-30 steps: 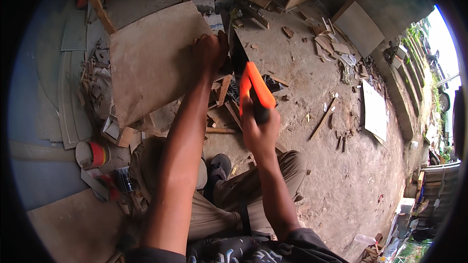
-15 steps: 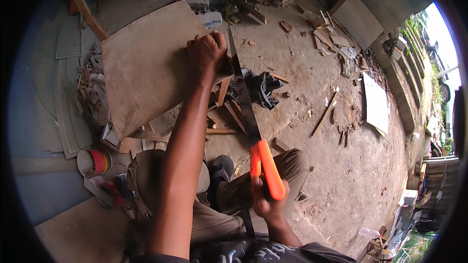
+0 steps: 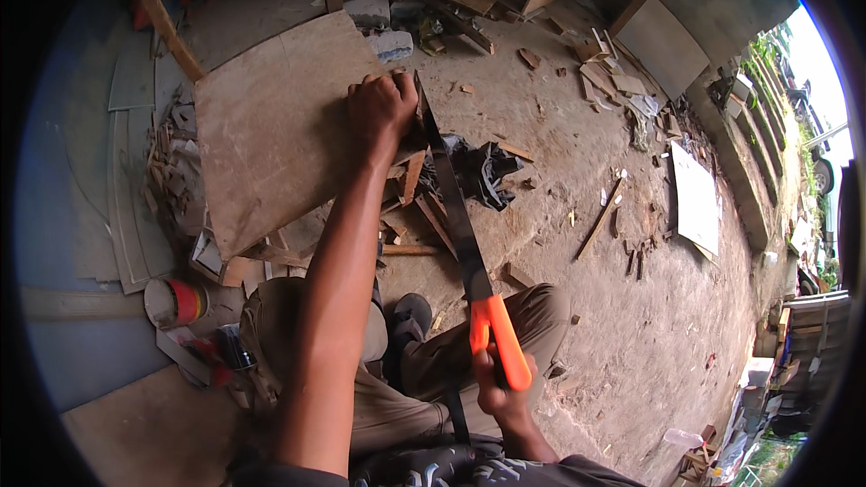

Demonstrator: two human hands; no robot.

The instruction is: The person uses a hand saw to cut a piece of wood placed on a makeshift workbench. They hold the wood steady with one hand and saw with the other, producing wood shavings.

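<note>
My right hand (image 3: 499, 385) is wrapped round the orange handle of a handsaw (image 3: 456, 198). The dark blade runs away from me, its far end beside my left hand (image 3: 383, 105). That hand is closed in a fist at the right edge of a brown wooden board (image 3: 280, 131), which lies flat like a tabletop. What its fingers grip is hidden beneath the knuckles. The blade passes just right of the board's edge; I cannot tell whether its teeth touch wood.
Wood offcuts and a crumpled black plastic bag (image 3: 492, 169) lie under and beside the board. A round tin (image 3: 176, 302) stands at the left near my knee. A white panel (image 3: 695, 198) rests on the floor at right. Grey blocks (image 3: 391, 45) sit behind the board.
The handsaw has slid back toward me with my right hand, its tip now level with my left fist. The left hand keeps its place on the board's edge.
</note>
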